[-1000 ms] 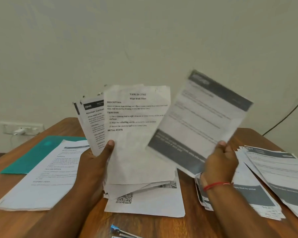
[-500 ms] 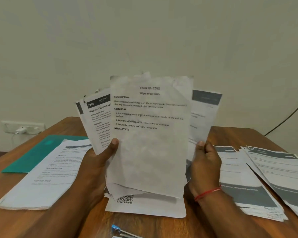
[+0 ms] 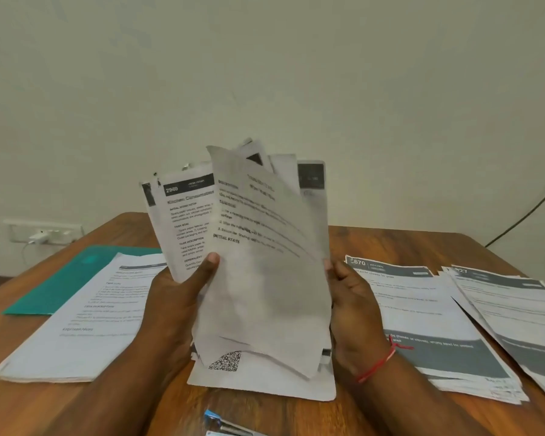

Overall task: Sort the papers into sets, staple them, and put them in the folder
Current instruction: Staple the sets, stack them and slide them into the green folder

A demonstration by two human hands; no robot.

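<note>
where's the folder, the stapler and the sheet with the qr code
folder (image 3: 60,287), head view, bare green cover
stapler (image 3: 216,421), head view, blue end
qr code sheet (image 3: 265,385), head view, blank lower part

This looks like a plain office or study room set up for paperwork. A brown wooden desk (image 3: 390,243) stands against a bare cream wall (image 3: 265,73). Printed papers (image 3: 85,325) lie on it in piles left and right, with a teal folder (image 3: 76,278) at the far left and a blue stapler (image 3: 221,423) at the near edge. A socket strip (image 3: 44,229) holding a white charger (image 3: 40,238) sits low on the left wall, and a dark cable (image 3: 529,212) climbs the right.
</note>
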